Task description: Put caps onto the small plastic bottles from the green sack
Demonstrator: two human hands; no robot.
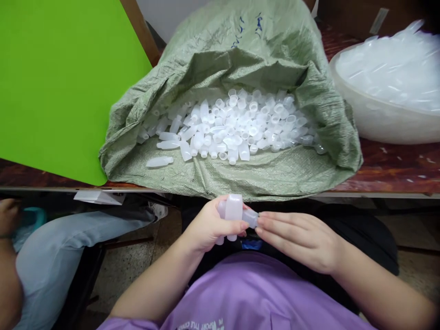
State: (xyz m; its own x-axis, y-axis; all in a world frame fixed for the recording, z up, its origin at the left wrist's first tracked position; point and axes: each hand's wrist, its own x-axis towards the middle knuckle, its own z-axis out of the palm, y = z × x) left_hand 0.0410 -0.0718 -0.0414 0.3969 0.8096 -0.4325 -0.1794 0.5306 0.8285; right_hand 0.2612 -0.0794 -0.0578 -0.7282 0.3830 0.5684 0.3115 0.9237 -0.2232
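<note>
My left hand (209,227) is closed around several small translucent white plastic bottles (233,211), held over my lap just below the table edge. My right hand (299,238) reaches in from the right, its fingertips pinched on the end of one small bottle (250,217) that touches the bunch in my left hand. In front of me an open green woven sack (240,174) lies on the table, with a heap of the same small bottles (237,126) spilling out of its mouth.
A big white basin (385,119) heaped with translucent plastic pieces stands at the right. A bright green board (58,82) covers the table's left part. The wooden table edge (385,192) runs across. Another person's leg in jeans (68,243) and hand (8,215) are at the left.
</note>
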